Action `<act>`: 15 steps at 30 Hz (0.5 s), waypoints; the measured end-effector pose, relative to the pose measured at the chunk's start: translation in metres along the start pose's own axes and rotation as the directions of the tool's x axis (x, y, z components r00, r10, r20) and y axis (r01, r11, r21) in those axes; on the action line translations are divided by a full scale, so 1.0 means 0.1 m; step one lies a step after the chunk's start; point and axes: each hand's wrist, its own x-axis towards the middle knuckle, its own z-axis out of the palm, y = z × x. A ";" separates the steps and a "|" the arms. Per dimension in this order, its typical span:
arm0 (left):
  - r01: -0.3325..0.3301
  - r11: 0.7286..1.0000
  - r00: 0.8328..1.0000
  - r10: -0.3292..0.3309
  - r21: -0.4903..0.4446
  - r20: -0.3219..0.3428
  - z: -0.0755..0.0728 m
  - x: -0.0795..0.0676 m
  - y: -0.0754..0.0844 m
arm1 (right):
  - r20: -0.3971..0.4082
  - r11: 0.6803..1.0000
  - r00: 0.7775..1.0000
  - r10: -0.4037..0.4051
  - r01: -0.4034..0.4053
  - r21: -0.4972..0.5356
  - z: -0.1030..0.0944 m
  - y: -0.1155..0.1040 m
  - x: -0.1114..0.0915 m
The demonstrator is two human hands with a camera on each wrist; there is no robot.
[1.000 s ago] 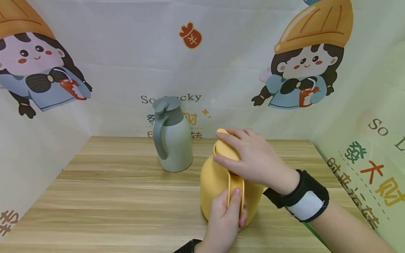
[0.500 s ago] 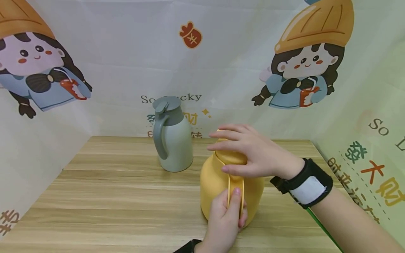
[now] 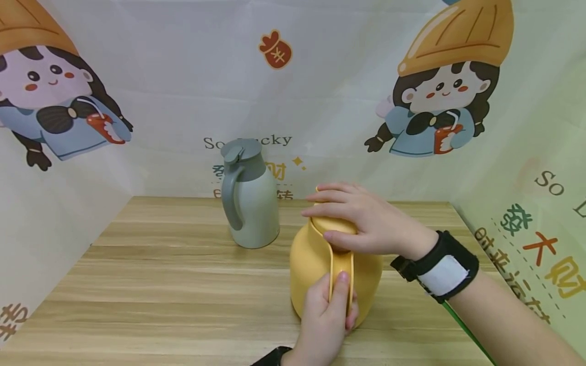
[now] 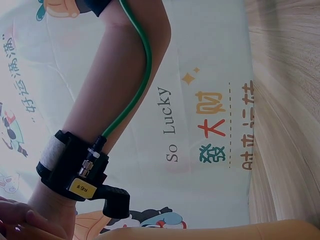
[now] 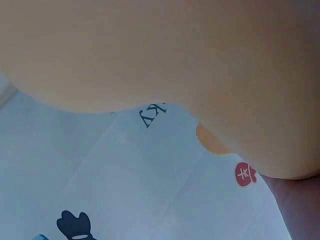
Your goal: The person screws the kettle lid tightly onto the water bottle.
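A yellow thermos jug [image 3: 306, 269] stands on the table with its handle [image 3: 342, 261] toward me. My left hand [image 3: 322, 317] grips that handle, thumb along its near face. Over the top, my right hand [image 3: 368, 221] holds the round yellow lid [image 3: 334, 225], fingers across its far side and thumb on its near side; the palm hides part of it. The jug's yellow side [image 4: 220, 233] edges the bottom of the left wrist view. In the right wrist view the jug [image 5: 150, 55] fills the upper part, close to the camera.
A pale green thermos jug [image 3: 256, 208] with a grey lid and handle stands farther back, left of the yellow one. Printed cloth [image 3: 183, 76] walls in the wooden table [image 3: 174, 284]. A green cable [image 3: 467, 330] runs along the right forearm.
My right hand has loosened from the lid, shifted round it with fingers raised, then settled back down onto it. My left hand and both jugs have stayed in place.
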 end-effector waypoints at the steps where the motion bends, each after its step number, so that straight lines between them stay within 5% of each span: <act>1: 0.000 1.000 1.000 0.000 0.000 -0.001 0.00 0.00 0.00 | -0.004 1.000 1.000 0.002 -0.002 -0.001 0.00 -0.01 0.00; 15: 0.004 1.000 1.000 -0.004 -0.006 0.003 0.00 0.00 -0.01 | -0.037 0.986 0.990 0.140 -0.142 -0.088 0.04 -0.14 0.01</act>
